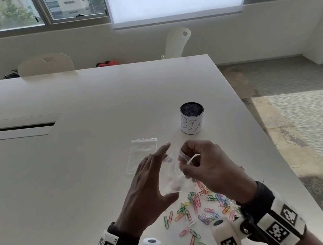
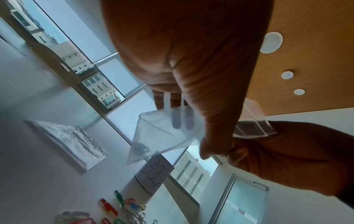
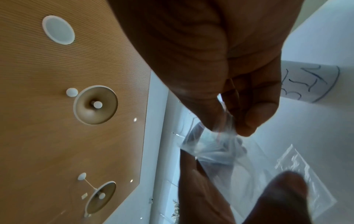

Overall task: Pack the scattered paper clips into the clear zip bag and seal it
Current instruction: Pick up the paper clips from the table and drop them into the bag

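Note:
A clear zip bag [image 1: 173, 180] hangs above the white table [image 1: 81, 173], held between both hands. My left hand [image 1: 163, 173] holds its left side, thumb in front and fingers behind the plastic. In the left wrist view those fingers [image 2: 177, 119] show through the bag [image 2: 162, 133]. My right hand [image 1: 184, 160] pinches the bag's top edge, and the right wrist view shows this pinch [image 3: 226, 121] on the crumpled plastic [image 3: 210, 148]. Several coloured paper clips [image 1: 197, 209] lie scattered on the table under the hands. I cannot tell what is inside the bag.
A second clear zip bag [image 1: 142, 155] lies flat on the table just beyond my left hand. A mesh cup labelled as a bin [image 1: 192, 118] stands beyond my right hand. The table's right edge [image 1: 258, 120] runs close by, with floor past it.

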